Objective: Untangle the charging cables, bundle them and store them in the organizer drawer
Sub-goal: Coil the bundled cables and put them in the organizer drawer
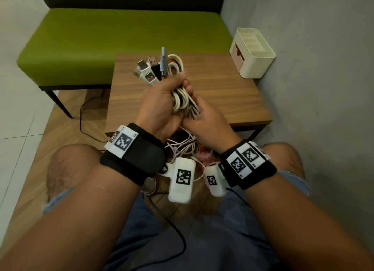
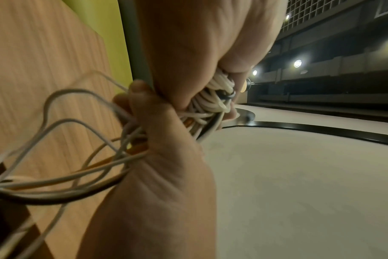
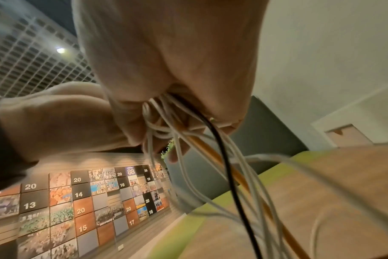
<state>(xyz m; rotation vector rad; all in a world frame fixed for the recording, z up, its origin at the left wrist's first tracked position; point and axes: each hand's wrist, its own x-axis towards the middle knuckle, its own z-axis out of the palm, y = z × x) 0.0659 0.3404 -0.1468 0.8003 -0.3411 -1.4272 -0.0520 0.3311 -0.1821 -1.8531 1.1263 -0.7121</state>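
Note:
A bundle of charging cables (image 1: pixel 179 100), mostly white with one black and one orange, is held above the wooden table (image 1: pixel 222 92). My left hand (image 1: pixel 162 100) grips the coiled part, and several USB plugs (image 1: pixel 147 70) stick up past its fingers. Just below it my right hand (image 1: pixel 204 117) grips the loose strands that hang toward my lap (image 1: pixel 182 147). In the left wrist view the cables (image 2: pixel 210 101) run through the fist. In the right wrist view the cables (image 3: pixel 210 149) trail down from the right hand. The cream organizer (image 1: pixel 253 52) stands at the table's far right corner, its pink drawer (image 1: pixel 235 55) pushed in.
A green bench (image 1: pixel 101 44) stands behind the table. A grey wall (image 1: pixel 323 88) runs along the right side. A black cord (image 1: pixel 87 112) lies on the floor left of the table. My knees are below the table's near edge.

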